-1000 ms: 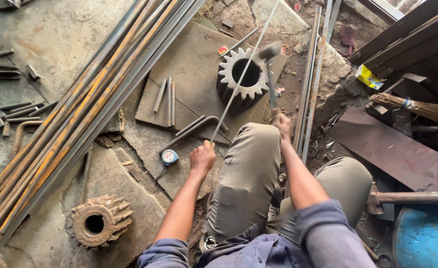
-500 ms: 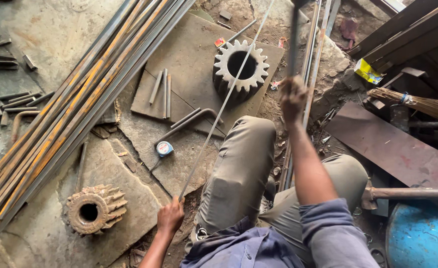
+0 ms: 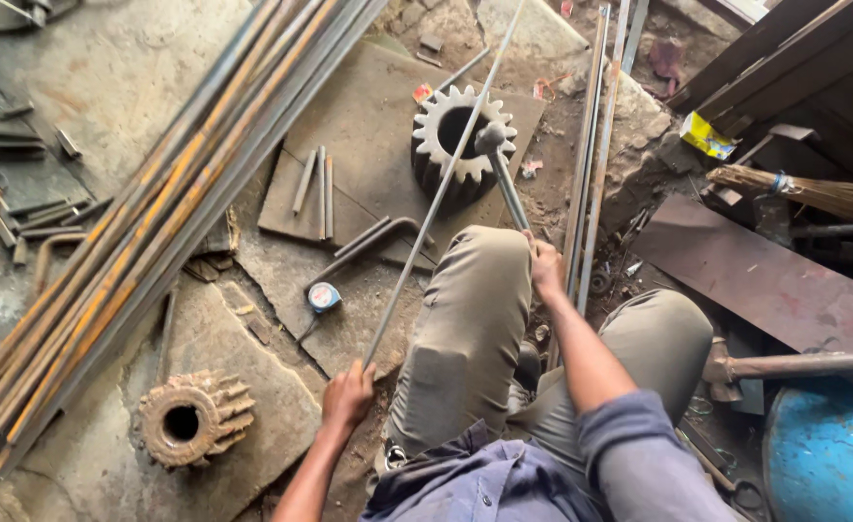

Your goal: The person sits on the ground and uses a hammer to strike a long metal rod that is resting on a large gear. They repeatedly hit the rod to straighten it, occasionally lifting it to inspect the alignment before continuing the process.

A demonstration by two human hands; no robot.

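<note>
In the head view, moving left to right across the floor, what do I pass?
Rusty gear → bundle of long bars → tape measure → left hand → toothed gear → right hand → blue drum.

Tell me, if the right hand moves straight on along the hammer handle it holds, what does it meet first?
Probably the hammer head resting on the thin rod across the grey gear; the right hand points that way, though depth is unclear.

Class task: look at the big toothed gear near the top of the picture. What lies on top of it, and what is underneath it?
Across the gear lies a thin steel rod, with the hammer head on it. The gear rests on a flat steel plate. The plate beneath the gear is covered and cannot be seen.
</note>
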